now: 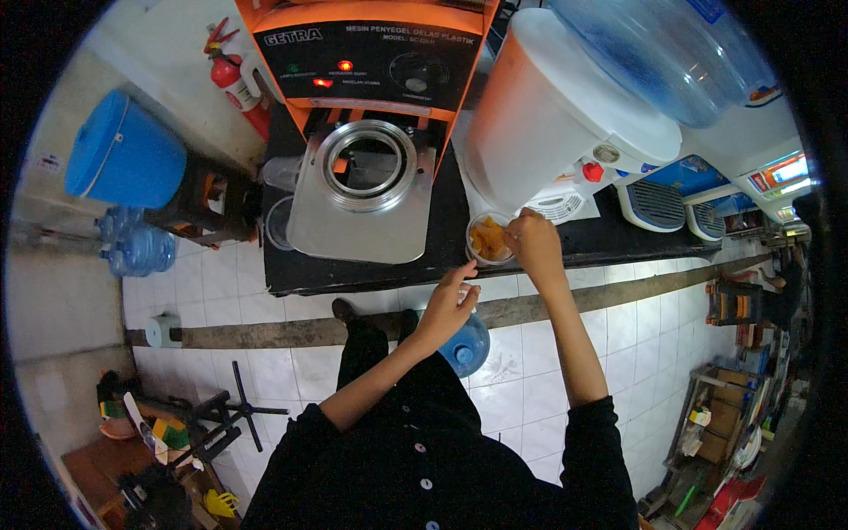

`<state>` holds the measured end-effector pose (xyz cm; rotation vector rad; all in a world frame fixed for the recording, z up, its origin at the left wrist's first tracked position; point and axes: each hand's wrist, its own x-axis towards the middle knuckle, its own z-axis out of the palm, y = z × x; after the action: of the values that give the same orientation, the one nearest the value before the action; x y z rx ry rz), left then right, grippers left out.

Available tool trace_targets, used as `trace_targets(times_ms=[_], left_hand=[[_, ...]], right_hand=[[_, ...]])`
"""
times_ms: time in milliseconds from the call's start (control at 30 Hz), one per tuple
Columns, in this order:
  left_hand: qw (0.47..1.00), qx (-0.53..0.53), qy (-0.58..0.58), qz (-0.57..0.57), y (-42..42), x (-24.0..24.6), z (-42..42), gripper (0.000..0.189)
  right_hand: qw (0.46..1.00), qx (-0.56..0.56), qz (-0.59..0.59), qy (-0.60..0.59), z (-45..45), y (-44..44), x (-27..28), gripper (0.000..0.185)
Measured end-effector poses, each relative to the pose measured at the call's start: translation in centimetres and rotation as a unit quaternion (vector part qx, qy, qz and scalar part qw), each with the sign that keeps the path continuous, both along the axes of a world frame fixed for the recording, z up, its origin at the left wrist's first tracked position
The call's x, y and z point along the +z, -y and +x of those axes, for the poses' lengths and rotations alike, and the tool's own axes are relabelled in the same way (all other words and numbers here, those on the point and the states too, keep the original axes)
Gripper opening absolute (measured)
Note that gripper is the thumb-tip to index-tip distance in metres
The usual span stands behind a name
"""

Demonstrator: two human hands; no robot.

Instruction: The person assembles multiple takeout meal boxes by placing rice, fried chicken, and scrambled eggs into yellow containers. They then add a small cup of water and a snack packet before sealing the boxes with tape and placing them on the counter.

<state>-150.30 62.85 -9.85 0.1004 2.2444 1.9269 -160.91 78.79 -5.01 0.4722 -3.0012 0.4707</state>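
Note:
A clear plastic cup [489, 238] with orange-yellow pieces in it stands near the front edge of the black table, between a cup-sealing machine [361, 228] and a white water dispenser [543, 112]. My right hand [535, 246] is at the cup's right rim with its fingers curled together; whether they pinch the rim or a piece inside cannot be told. Just below and left of the cup is my left hand [450, 308], its fingers apart and nothing in them. The sealing machine's round metal ring [366, 165] shows no cup in it, and red lights glow on its panel.
Two more clear cups [278, 222] are left of the machine's metal plate. A large blue water bottle [467, 348] is on the tiled floor below my left hand. Drip trays [652, 207] stand at the table's right. A blue bucket [126, 152] and a fire extinguisher [238, 83] are at left.

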Motion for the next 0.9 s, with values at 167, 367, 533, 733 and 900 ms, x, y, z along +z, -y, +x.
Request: trace_targets(times_ms=[167, 367, 533, 733, 900], left_hand=[[0.999, 0.037, -0.005, 0.023, -1.3, -0.8, -0.6, 0.048], [0.998, 0.059, 0.005, 0.026, -1.2, -0.8, -1.0, 0.044], [0.976, 0.075, -0.065, -0.193, -0.2, 2.6, -0.6, 0.021], [0.906, 0.082, -0.149, -0.388, -0.3, 6.2, -1.9, 0.015], [0.860, 0.034, -0.177, -0.478, -1.8, 5.9, -6.1, 0.008]], right_hand=[[0.998, 0.025, -0.005, -0.051, -0.2, 0.0, -0.4, 0.009], [0.998, 0.004, -0.050, -0.049, 0.5, 0.2, -0.3, 0.008], [0.998, -0.012, -0.048, -0.048, 1.1, 0.5, 0.4, 0.008], [0.992, -0.035, -0.103, -0.070, 1.8, 0.1, 0.8, 0.008], [0.987, -0.040, -0.121, -0.097, 2.1, -0.1, 0.4, 0.009]])
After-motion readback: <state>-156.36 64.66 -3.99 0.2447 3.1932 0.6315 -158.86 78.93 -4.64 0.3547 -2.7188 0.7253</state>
